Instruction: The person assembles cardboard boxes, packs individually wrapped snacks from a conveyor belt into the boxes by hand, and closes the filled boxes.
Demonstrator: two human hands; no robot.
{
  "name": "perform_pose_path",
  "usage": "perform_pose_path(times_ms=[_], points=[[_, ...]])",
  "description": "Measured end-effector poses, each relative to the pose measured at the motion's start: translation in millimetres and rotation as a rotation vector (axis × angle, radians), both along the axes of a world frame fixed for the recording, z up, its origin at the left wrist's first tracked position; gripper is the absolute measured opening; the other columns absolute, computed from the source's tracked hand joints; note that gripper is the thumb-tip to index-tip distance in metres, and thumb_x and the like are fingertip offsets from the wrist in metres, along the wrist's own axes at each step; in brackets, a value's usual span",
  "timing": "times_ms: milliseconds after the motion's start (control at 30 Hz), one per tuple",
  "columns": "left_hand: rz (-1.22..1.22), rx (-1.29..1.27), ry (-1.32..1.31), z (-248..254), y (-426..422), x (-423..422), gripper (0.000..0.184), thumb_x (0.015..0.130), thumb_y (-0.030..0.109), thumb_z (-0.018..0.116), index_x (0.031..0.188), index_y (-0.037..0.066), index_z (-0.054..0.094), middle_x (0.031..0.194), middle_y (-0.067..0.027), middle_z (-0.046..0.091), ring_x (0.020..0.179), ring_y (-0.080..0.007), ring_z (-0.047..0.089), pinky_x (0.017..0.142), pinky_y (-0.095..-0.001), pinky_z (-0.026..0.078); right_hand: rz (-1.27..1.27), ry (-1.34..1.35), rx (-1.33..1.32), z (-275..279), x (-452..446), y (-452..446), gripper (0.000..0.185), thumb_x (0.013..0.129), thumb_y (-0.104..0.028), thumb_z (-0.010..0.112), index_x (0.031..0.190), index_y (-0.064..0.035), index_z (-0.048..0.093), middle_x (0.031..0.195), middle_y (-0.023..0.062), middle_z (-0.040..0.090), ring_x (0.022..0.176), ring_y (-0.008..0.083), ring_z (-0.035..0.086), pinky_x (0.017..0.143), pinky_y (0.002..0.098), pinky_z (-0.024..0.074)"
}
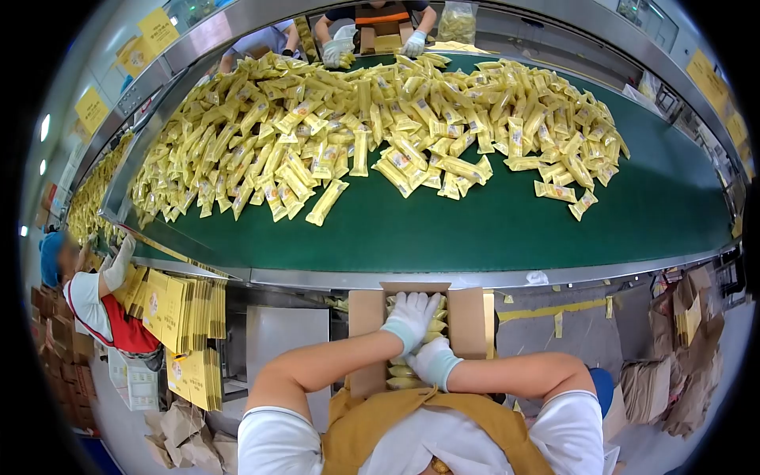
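Both of my hands wear white gloves and are inside an open cardboard box [368,317] at the table's near edge. My left hand [410,321] lies with its fingers spread over yellow packets [437,325] in the box. Just below and to the right, my right hand [434,362] rests on the packets; its fingers are partly hidden, so its grip cannot be made out. More packets show below my hands in the box. Beyond the box, a large heap of yellow packets [317,119] covers much of the green belt [475,229].
Across the belt, gloved hands of co-workers [413,44] are near another box [381,39]. A co-worker in a red apron [134,328] stands at the left, beside stacked flat cartons [186,309]. Brown paper and cardboard [645,388] lie at the right. A metal edge [356,279] borders the belt.
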State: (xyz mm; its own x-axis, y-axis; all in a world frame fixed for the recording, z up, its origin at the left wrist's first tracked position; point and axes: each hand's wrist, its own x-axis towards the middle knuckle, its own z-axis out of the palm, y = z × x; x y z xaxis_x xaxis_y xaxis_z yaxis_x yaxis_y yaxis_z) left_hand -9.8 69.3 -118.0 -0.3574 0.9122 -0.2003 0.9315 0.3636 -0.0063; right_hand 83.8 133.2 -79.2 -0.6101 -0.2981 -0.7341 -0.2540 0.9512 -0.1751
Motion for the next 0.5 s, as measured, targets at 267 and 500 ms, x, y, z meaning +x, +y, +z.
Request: perform_pose_path(times_ms=[267, 500], points=[[-0.184, -0.353, -0.754, 127.8, -8.6, -76.5, 0.074, 0.082, 0.034, 0.075, 0.143, 0.002, 0.049, 0.138, -0.0210, 0.056, 0.126, -0.0321, 0.056, 0.106, -0.0412, 0.043, -0.172, -0.151, -0.719, 73.0, -40.1, 99.0, 0.050, 0.092, -0.044, 0.065, 0.128, -0.0085, 0.066, 0.108, 0.0154, 0.073, 0.099, 0.0290, 0.069, 0.089, 0.0386, 0.0530], [0.698, 0.391, -0.238, 90.0, -65.9, -261.8, 0.065, 0.084, 0.049, 0.072, 0.129, 0.003, 0.062, 0.129, -0.0220, 0.062, 0.119, -0.0338, 0.060, 0.103, -0.0395, 0.046, -0.729, 1.028, -0.572, 36.5, -136.5, 256.5, 0.037, 0.090, -0.032, 0.069, 0.119, -0.0089, 0.069, 0.121, 0.0136, 0.065, 0.114, 0.0281, 0.061, 0.098, 0.0372, 0.0481]])
